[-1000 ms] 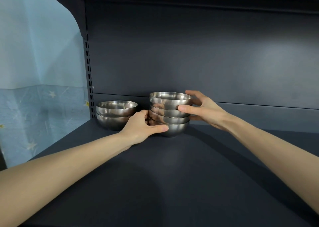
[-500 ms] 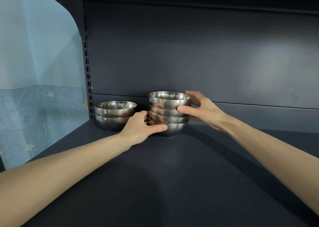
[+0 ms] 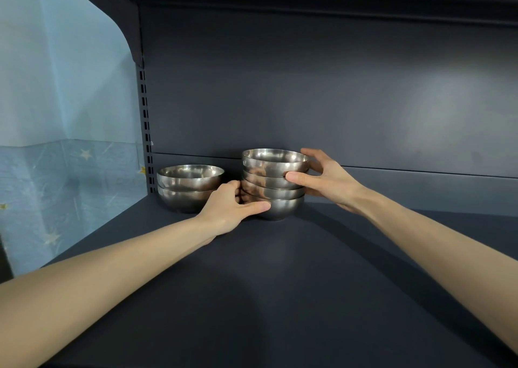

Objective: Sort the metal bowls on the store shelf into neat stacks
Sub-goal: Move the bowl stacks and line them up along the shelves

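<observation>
The head camera looks down along a dark grey flat store shelf (image 3: 280, 297) that runs back to a dark grey back panel (image 3: 336, 87). At the rear of the shelf, left of centre, a tall stack of four shiny round steel bowls (image 3: 273, 184) stands upright on the surface, the bowls nested with their rims stepped one above another. The left hand (image 3: 229, 208) grips the foot of this stack: its thumb lies across the front of the bottom bowl and its fingers curl round the left side, into the gap beside the neighbouring pile. The right hand (image 3: 328, 180) holds the upper part from the right, thumb pressed on the front of the second bowl from the top, fingers wrapped behind the top bowl's rim. Just to the left, a short stack of two matching steel bowls (image 3: 187, 188) sits near the slotted grey upright (image 3: 147, 132) in the rear corner, touched by neither hand. Past the upright hangs a pale blue cloth with small stars (image 3: 64, 171).
</observation>
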`<action>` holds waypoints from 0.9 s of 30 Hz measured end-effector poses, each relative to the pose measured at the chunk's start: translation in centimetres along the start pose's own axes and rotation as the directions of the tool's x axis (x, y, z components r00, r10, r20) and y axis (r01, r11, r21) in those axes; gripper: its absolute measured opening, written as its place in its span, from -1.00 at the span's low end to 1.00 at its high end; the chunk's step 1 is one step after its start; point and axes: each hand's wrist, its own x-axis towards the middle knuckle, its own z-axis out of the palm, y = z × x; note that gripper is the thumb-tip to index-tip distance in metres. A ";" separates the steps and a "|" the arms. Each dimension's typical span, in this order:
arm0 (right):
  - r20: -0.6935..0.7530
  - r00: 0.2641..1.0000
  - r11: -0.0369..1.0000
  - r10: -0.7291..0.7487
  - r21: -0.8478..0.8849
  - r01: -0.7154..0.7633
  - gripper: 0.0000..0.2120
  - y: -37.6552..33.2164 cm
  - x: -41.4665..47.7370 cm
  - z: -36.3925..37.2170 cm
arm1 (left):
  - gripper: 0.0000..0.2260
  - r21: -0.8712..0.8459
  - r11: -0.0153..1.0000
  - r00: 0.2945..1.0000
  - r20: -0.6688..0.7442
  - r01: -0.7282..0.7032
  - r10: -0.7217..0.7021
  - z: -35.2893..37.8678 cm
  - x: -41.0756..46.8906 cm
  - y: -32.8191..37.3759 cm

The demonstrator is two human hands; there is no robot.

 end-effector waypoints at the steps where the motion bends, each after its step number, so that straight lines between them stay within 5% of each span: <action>1: 0.002 1.000 1.000 0.000 0.003 0.000 -0.12 0.0 0.0 0.0 | -0.78 -0.001 1.000 1.000 0.001 0.001 -0.001 0.0 -0.1 0.0; 10: 0.003 1.000 1.000 0.004 0.000 -0.004 -0.09 -0.4 -0.1 -0.1 | -0.74 0.029 0.999 1.000 0.006 0.028 -0.028 -0.1 -0.4 0.5; 17: -0.038 0.999 0.988 -0.020 -0.151 0.014 -0.16 -1.6 -1.0 -0.4 | -0.71 0.232 0.971 0.996 -0.077 0.058 -0.042 -0.6 -1.4 2.4; 21: -0.115 0.991 0.957 -0.067 -0.290 0.031 -0.32 -2.8 -2.1 -1.1 | -0.38 0.349 0.937 0.995 -0.099 0.026 0.010 -1.3 -2.4 4.1; 27: -0.224 0.966 0.913 -0.132 -0.408 0.030 -0.65 -5.0 -5.3 -3.1 | -0.56 0.351 0.926 0.982 -0.076 -0.136 0.173 -1.9 -3.8 8.1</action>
